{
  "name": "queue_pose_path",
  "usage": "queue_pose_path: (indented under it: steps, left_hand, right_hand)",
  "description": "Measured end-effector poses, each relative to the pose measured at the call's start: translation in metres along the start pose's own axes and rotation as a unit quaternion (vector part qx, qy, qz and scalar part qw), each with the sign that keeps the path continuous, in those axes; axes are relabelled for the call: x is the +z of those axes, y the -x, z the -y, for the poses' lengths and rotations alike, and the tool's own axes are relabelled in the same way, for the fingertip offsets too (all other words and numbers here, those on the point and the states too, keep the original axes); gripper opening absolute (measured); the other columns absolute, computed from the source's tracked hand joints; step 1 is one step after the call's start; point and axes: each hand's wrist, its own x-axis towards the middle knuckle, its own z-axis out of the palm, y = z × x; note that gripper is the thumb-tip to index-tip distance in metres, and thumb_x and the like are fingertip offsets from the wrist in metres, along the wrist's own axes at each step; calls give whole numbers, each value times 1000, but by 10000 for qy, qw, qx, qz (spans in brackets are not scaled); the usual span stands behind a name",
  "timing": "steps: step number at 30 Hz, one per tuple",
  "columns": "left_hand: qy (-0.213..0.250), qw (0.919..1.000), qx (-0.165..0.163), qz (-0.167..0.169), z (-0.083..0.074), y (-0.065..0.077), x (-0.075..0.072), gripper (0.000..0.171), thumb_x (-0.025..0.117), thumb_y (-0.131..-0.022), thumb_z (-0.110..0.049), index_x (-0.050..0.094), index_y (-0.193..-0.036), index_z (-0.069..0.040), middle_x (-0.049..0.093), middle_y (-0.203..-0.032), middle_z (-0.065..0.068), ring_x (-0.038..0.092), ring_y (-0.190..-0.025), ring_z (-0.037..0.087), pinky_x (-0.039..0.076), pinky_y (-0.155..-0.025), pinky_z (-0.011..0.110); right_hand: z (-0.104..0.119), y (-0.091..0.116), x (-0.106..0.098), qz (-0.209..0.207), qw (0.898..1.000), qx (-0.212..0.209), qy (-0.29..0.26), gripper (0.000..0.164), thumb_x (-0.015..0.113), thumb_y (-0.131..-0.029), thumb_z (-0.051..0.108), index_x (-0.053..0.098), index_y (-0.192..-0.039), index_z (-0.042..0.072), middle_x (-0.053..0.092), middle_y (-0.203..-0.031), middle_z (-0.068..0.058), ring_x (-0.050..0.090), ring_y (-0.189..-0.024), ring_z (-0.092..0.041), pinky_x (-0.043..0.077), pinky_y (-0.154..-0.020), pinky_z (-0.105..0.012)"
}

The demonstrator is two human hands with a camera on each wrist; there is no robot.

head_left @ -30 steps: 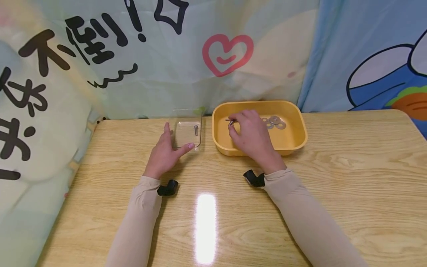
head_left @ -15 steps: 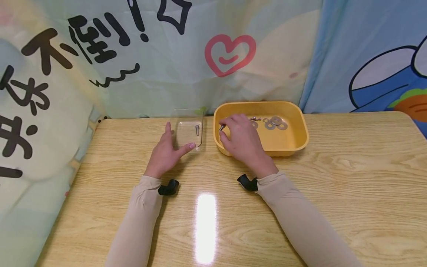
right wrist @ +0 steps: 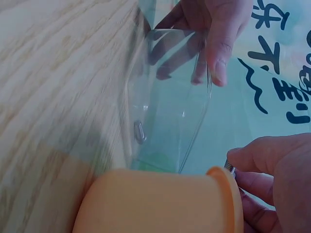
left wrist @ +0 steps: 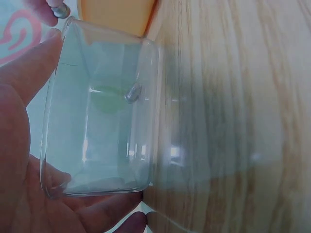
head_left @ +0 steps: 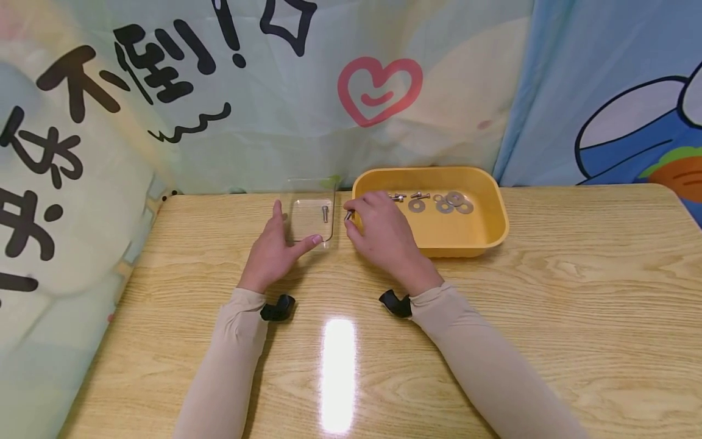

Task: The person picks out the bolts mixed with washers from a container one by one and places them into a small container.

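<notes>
A small clear plastic box (head_left: 310, 228) stands on the table with one bolt (head_left: 325, 214) lying inside. My left hand (head_left: 269, 256) holds it, the thumb at its near edge and the fingers along its left side. Between the right hand's (head_left: 384, 235) thumb and fingers is a second bolt (head_left: 348, 215), just over the left rim of the yellow bin (head_left: 460, 239). In the left wrist view this pinched bolt (left wrist: 61, 10) shows near the box's top corner. More bolts (head_left: 420, 195) and several flat washers (head_left: 454, 199) lie in the bin.
Both containers stand side by side at the back of the wooden table (head_left: 351, 378), close to a printed cloth backdrop (head_left: 274, 134). A narrow gap separates them. A bright light reflection lies on the tabletop in front.
The right hand has moved left from inside the yellow bin to its left rim, carrying the pinched bolt. Bolts and a washer it covered now show. My left hand has kept its hold.
</notes>
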Motion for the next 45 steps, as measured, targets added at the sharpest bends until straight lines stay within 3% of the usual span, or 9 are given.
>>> queue_pose_path:
  steps: [13,27,45]
  left_hand:
    - [25,10000,22,-22,1,-1,1,116,66,-89,-62,-3,-160,-1,33,-158,25,36,-143,40,33,-114,52]
    - [36,10000,7,-33,2,0,0,115,66,-90,-61,-3,-160,-2,33,-158,25,36,-143,39,33,-114,52]
    - [-30,10000,69,-55,2,-1,2,116,66,-90,-62,-4,-160,-1,32,-158,25,34,-144,39,33,-114,52]
  right_hand:
    - [8,-3,10,-108,9995,-293,-41,25,68,-93,14,73,-113,0,69,-112,-13,57,-107,-31,47,-95,-43]
    - [11,-7,16,13,9993,-366,-62,24,68,-95,14,72,-115,1,68,-112,-12,57,-104,-29,48,-93,-40]
    - [10,-8,22,305,9978,-576,103,28,68,-96,14,71,-122,2,69,-121,-11,58,-114,-29,45,-102,-39]
